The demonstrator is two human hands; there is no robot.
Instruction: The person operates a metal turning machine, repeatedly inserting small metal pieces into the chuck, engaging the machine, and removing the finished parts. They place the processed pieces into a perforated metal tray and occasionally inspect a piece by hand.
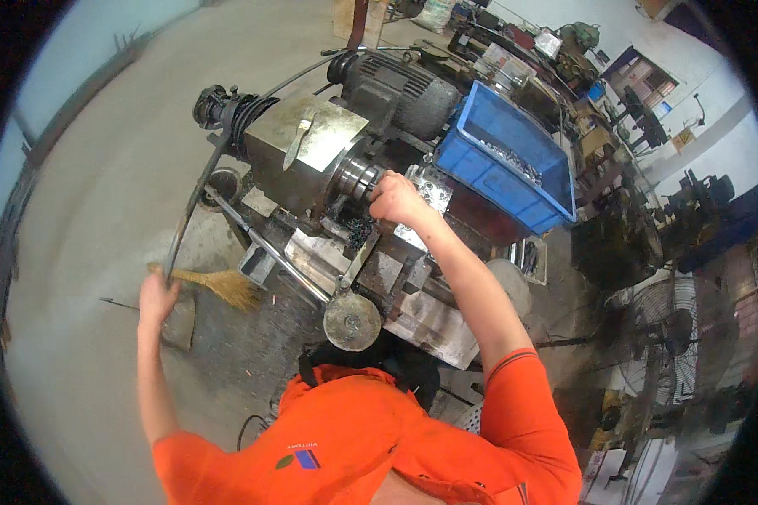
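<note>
My left hand (157, 296) is closed around the lower end of a long dark lever (195, 198), which slopes up to the rear end of the lathe's headstock. My right hand (397, 200) is at the front of the steel spindle chuck (358, 178), fingers curled together. Whatever lies in those fingers is hidden. On top of the metal headstock (265, 143) lies a flat paintbrush (298, 139). Dark metal chips (360, 231) are heaped below the chuck. A polished rod (282, 263) runs diagonally toward a round metal disc (352, 321) close to my body.
A blue plastic crate (505, 160) with metal bits inside stands right of the chuck. Behind the headstock sits a ribbed motor (400, 94). A straw broom (227, 286) is near my left hand. To the right are a standing fan (669, 337) and cluttered machinery.
</note>
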